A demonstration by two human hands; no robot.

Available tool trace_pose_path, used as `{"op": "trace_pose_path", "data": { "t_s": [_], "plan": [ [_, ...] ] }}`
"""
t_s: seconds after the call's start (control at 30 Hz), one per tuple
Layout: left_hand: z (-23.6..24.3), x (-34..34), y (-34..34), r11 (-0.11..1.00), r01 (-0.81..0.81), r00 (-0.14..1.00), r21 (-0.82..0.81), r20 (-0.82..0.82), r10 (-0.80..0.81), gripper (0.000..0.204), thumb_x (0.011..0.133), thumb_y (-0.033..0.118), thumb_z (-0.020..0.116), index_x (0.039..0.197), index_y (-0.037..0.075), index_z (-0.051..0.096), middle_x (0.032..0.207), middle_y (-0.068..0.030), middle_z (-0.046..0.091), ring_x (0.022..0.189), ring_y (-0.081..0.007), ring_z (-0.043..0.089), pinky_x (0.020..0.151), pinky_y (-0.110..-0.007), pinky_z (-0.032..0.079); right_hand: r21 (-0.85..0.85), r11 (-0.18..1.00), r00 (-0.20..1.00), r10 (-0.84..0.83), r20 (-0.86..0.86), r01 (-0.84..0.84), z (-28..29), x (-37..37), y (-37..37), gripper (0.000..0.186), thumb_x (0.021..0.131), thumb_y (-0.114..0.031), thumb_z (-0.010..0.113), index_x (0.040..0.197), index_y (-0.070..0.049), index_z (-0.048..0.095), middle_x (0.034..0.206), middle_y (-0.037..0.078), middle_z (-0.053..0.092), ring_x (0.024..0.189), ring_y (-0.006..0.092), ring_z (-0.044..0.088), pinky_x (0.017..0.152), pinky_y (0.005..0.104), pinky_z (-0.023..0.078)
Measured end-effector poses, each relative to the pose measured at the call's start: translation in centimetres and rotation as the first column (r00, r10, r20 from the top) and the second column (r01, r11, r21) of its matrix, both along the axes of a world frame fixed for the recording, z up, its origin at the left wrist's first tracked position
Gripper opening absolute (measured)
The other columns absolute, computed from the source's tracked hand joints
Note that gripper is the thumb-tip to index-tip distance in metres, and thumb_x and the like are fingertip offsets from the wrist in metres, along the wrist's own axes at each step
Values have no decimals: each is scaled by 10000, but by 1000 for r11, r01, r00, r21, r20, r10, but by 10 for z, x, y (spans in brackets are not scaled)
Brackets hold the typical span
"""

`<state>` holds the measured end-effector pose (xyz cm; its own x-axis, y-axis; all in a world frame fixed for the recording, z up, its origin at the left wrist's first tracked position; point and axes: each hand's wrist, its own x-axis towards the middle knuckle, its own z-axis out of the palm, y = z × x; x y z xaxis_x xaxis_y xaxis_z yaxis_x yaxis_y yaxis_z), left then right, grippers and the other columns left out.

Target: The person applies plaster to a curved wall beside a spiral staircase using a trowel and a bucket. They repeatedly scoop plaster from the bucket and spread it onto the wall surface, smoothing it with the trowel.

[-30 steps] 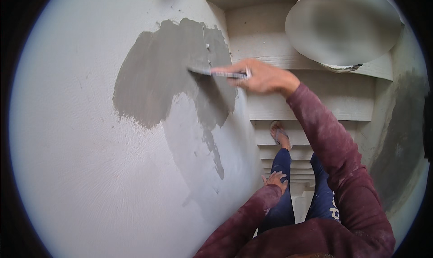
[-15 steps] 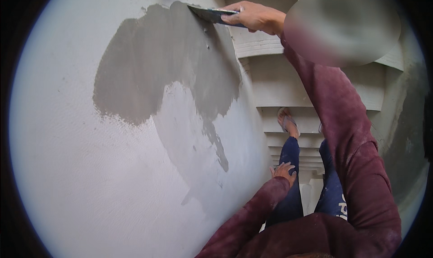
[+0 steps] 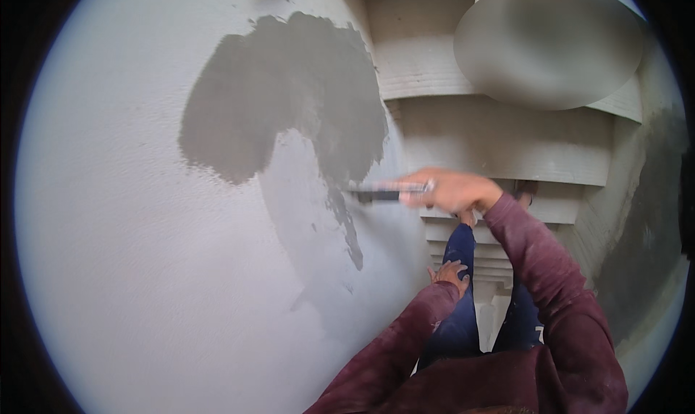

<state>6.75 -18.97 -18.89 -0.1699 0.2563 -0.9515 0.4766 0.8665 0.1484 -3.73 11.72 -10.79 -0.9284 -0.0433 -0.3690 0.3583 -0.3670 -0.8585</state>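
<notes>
My right hand [image 3: 452, 191], smeared by motion, grips a flat, dark-bladed trowel [image 3: 373, 195] beside the white wall [image 3: 116, 211] on my left. The blade is at the lower part of an irregular patch of wet-looking grey coating [image 3: 239, 102], near a narrow streak that runs down from it; whether it touches the wall is unclear. My left hand [image 3: 450, 276] rests on my left trouser leg [image 3: 457, 246] below, fingers spread and holding nothing.
Curved pale steps [image 3: 499, 139] run down the middle, with my feet on them. A darker grey band [image 3: 641, 211] covers the right wall. A blurred oval hides the top right, with a bit of some white object behind its edge.
My right hand and the trowel have swept down from the top of the grey patch to its lower right. My left hand stays on my leg.
</notes>
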Motion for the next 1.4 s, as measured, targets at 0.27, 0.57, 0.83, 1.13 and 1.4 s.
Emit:
{"op": "trace_pose_path", "data": {
  "t_s": [0.27,0.57,0.83,1.13,1.4],
  "plan": [
    [1,-2,1,1000,18,999,-1,-45,-18,329,826,369,568,1127,237,586,1333,3,466,1307,-207,328,1085,-586,33,125,820,829,-547,-116,558,58,-95,111,488,885,-319,512,1301,-68,471,1091,52,584,957,173,490,851,276,383],
    [-1,-7,-5,999,47,998,0,-35,-47,344,829,397,552,1130,237,590,1339,13,464,1299,-187,343,1068,-619,69,459,736,867,-416,-273,498,77,-99,31,441,877,-254,524,1294,-114,492,1284,132,522,1135,226,497,979,333,353],
    [-4,-9,-1,999,-8,1000,54,-14,8,313,810,372,575,1093,245,610,1316,11,486,1294,-200,351,1061,-632,57,388,798,887,-431,-167,461,66,-98,143,431,870,-253,542,1287,-152,514,1068,67,582,937,145,495,813,273,401],
    [-10,-2,-17,994,-45,999,101,-13,46,304,808,365,584,1084,241,611,1301,17,499,1285,-205,363,1069,-617,68,346,905,965,-201,-170,249,55,-106,126,456,845,-237,571,1296,-239,513,867,-11,529,732,89,429,574,234,423],
    [0,-17,2,999,27,1000,37,8,-27,310,822,362,570,1104,239,603,1313,16,489,1283,-198,365,1066,-618,76,373,922,937,37,-348,103,40,-42,55,461,892,-277,522,1340,-210,442,1223,59,572,1049,216,553,903,332,439]
  ]
}}
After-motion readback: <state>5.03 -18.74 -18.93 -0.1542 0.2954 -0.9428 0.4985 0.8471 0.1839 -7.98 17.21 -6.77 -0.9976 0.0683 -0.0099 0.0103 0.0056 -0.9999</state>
